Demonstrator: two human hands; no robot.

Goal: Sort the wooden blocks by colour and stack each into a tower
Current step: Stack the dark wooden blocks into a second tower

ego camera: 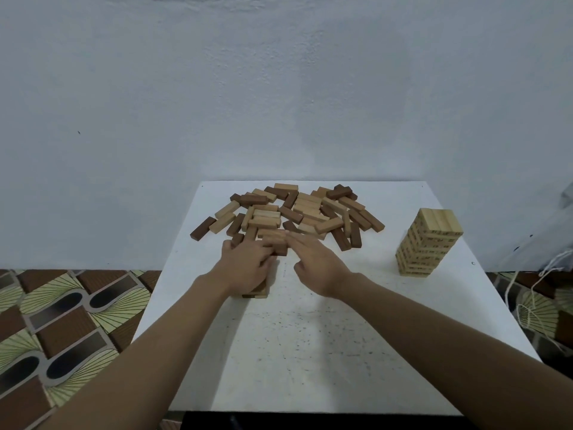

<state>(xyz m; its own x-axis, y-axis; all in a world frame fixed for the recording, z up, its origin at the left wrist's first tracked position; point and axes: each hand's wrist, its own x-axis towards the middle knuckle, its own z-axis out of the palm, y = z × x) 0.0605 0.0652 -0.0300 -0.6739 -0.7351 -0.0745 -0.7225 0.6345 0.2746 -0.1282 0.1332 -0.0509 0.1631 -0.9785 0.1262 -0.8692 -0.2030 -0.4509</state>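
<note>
Left grip (245, 263) curled over low stack (255, 291) at counter (310, 336) centre, right grip (319, 265) fingers apart, nearer the loose blocks (310, 209) at 12 o'clock, long axes scattered; pale tower (429, 243) at 3 o'clock

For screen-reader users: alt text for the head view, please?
A person's left hand covers a low stack and the open right hand reaches toward a jumbled pile of light and dark wooden blocks on a white table. A pale tower stands at the right.
</note>
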